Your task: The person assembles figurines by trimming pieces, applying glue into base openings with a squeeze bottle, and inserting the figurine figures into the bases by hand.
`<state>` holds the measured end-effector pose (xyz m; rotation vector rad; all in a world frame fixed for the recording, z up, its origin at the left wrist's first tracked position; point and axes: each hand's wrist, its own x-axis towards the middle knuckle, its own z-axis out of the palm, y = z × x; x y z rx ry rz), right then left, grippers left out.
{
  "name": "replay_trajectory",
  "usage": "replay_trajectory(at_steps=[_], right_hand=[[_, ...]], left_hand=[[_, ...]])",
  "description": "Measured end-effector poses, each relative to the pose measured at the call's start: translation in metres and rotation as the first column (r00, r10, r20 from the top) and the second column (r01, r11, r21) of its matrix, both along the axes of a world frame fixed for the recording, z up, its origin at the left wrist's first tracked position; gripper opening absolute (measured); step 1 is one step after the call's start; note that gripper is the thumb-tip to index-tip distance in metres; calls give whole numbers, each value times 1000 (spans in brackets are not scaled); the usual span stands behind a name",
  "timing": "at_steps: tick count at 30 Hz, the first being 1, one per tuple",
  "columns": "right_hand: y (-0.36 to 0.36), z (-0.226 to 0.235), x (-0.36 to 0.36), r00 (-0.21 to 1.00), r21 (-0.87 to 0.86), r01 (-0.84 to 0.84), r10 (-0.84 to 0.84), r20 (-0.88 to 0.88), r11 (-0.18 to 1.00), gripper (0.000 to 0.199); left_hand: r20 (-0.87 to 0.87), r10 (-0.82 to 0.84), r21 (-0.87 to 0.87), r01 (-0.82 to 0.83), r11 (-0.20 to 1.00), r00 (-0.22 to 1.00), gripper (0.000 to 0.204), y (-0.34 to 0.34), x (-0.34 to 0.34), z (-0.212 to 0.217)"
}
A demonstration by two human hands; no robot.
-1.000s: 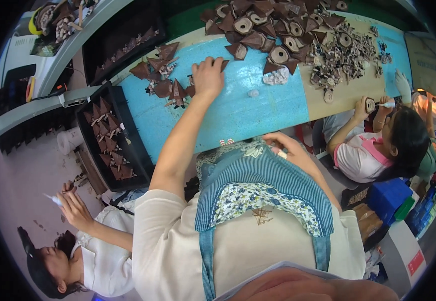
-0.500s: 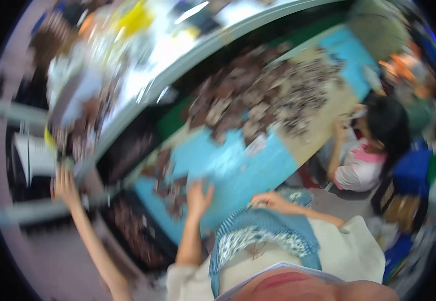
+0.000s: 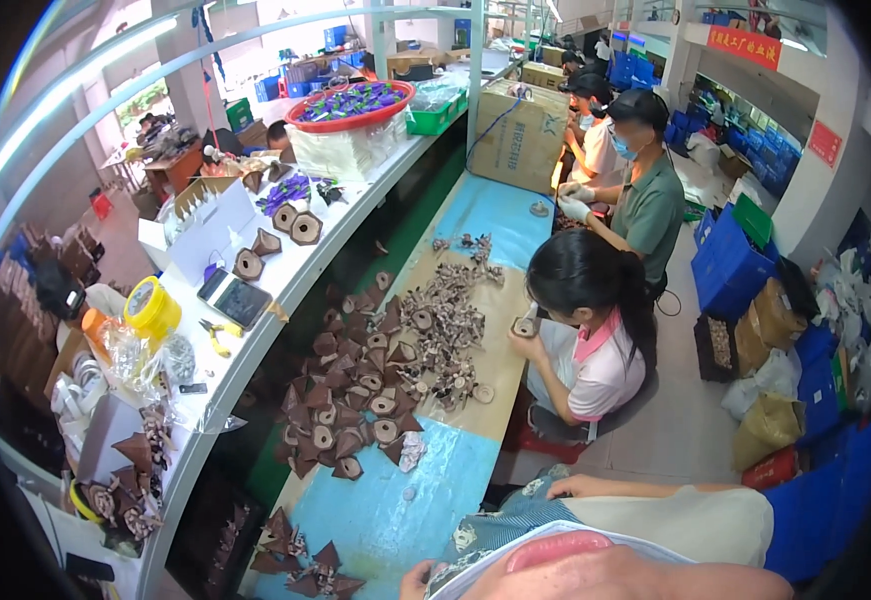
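where the long workbench with its blue mat (image 3: 425,510) runs away from the wearer, a broad heap of brown cone-shaped paper pieces (image 3: 355,400) is spread across it. a smaller cluster of the same brown cones (image 3: 305,570) lies at the near end, just beside the left hand (image 3: 417,580); only its knuckles are seen, so its grip cannot be told. the right hand is hidden from view.

- You are wearing a cream short-sleeved top (image 3: 695,520), its sleeve showing at about five o'clock in the view.
- You are wearing a blue apron (image 3: 500,525) with a white floral print over it, showing near six o'clock.
- Your forearms are showing bare below the sleeve.
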<state>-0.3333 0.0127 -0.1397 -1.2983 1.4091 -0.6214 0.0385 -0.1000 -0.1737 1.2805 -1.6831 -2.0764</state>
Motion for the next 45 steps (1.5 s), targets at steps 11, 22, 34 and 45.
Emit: replay_trajectory(at_steps=[11, 22, 34, 45], right_hand=[[65, -2, -39, 945, 426, 328, -301, -130, 843, 20], [79, -27, -63, 835, 663, 297, -524, 168, 687, 32], [59, -46, -43, 1000, 365, 0, 7, -18, 931, 36], [107, -77, -76, 985, 429, 159, -171, -11, 889, 35]], left_hand=[[155, 236, 230, -267, 936, 959, 45, 14, -16, 48], [520, 598, 402, -792, 459, 610, 41, 243, -1, 130], [599, 653, 424, -875, 232, 463, 38, 279, -32, 163], [532, 664, 457, -838, 298, 526, 39, 238, -8, 145]])
